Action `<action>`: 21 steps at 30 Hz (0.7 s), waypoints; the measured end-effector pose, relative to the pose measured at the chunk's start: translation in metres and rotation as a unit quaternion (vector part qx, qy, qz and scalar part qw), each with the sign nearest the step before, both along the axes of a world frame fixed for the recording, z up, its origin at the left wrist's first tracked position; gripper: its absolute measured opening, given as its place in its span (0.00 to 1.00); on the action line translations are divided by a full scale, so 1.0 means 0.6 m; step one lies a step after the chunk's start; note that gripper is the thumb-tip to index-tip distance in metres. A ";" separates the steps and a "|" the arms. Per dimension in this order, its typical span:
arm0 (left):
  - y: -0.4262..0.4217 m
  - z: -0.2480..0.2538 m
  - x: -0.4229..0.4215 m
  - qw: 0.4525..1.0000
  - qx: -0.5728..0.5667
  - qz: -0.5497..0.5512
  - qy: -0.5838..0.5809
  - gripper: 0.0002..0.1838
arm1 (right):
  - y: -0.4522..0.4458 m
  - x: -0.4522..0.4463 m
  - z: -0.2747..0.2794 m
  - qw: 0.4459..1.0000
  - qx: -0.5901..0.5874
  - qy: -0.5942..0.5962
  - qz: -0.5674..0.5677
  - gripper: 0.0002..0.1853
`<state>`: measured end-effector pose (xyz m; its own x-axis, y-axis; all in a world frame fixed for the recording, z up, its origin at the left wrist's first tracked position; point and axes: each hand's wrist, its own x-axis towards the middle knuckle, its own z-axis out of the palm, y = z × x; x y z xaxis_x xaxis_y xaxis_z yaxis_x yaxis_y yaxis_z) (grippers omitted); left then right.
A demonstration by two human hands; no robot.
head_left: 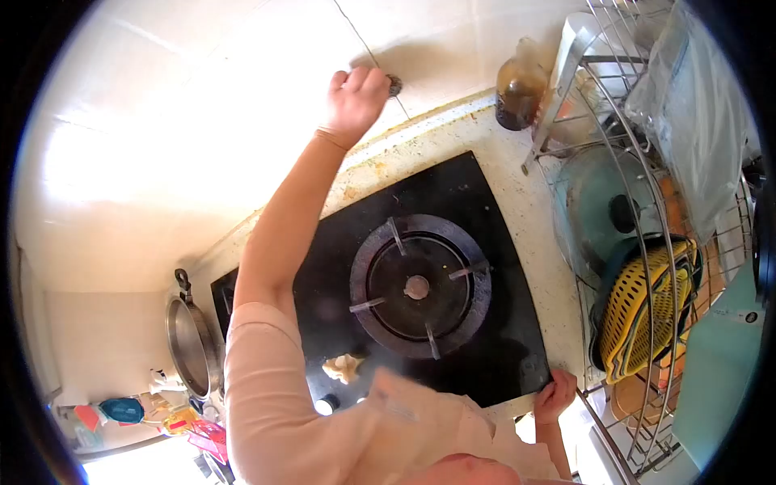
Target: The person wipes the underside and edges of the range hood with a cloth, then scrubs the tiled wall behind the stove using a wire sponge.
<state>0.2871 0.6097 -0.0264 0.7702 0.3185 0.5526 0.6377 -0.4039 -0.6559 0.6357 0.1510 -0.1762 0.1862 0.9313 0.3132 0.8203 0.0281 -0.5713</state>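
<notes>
My left hand (357,101) is raised against the tiled wall (267,97), its fingers closed around a dark steel wool scrubber (394,86). Only one side of the scrubber shows past the fingers. Low on the right, my right hand (556,396) has its fingers curled over the counter edge, by the corner of the black gas stove (509,323). A round burner with a ring-shaped pan support (364,311) sits between the two hands. On the stove's front part lies a crumpled beige lump (343,368), perhaps a rag, near a control knob (326,404).
A brown bottle (520,93) stands by the wall at the back right. To the right, a wire rack (664,202) holds a glass lid (602,202), a yellow basket (643,315) and a plastic bag (695,105). A metal pan (190,343) is on the left.
</notes>
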 end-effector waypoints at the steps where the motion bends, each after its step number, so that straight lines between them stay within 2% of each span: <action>1: -0.004 -0.003 -0.007 1.000 -0.003 0.002 -0.012 0.04 | 0.000 0.000 0.003 1.000 -0.002 0.005 0.000 0.10; 3: -0.029 -0.014 -0.055 0.999 -0.023 0.026 0.000 0.04 | 0.002 0.004 0.005 1.000 -0.001 0.004 -0.001 0.10; 4: -0.030 -0.027 -0.080 0.999 0.022 0.018 0.035 0.04 | 0.002 0.003 0.005 1.000 0.002 -0.001 -0.002 0.10; 5: -0.026 -0.042 -0.093 0.997 -0.013 0.051 0.064 0.04 | 0.007 -0.001 0.003 1.000 0.007 -0.006 -0.005 0.10; 7: -0.016 -0.034 -0.045 0.997 -0.039 0.005 0.074 0.04 | 0.005 -0.003 0.004 1.000 0.009 -0.007 0.000 0.11; 9: 0.000 -0.045 -0.003 0.995 -0.062 0.042 0.061 0.04 | 0.008 -0.003 0.005 1.000 0.016 -0.003 0.001 0.11; 11: -0.005 -0.062 -0.022 0.994 -0.080 0.069 0.031 0.11 | 0.004 0.002 0.003 1.000 0.003 -0.003 0.006 0.11; 13: -0.033 -0.063 -0.077 0.997 -0.052 0.050 0.020 0.13 | 0.002 0.006 0.002 1.000 -0.003 -0.001 0.006 0.11; 14: -0.047 -0.060 -0.104 0.991 -0.079 0.085 0.059 0.07 | 0.002 0.005 0.002 1.000 -0.001 0.001 0.005 0.11; 18: -0.009 -0.035 -0.028 0.996 -0.032 0.012 0.083 0.05 | 0.011 -0.005 0.010 1.000 -0.006 0.002 -0.001 0.11; 21: 0.018 -0.051 0.008 1.000 0.003 0.005 0.003 0.05 | -0.001 0.005 -0.007 1.000 0.005 -0.002 0.006 0.10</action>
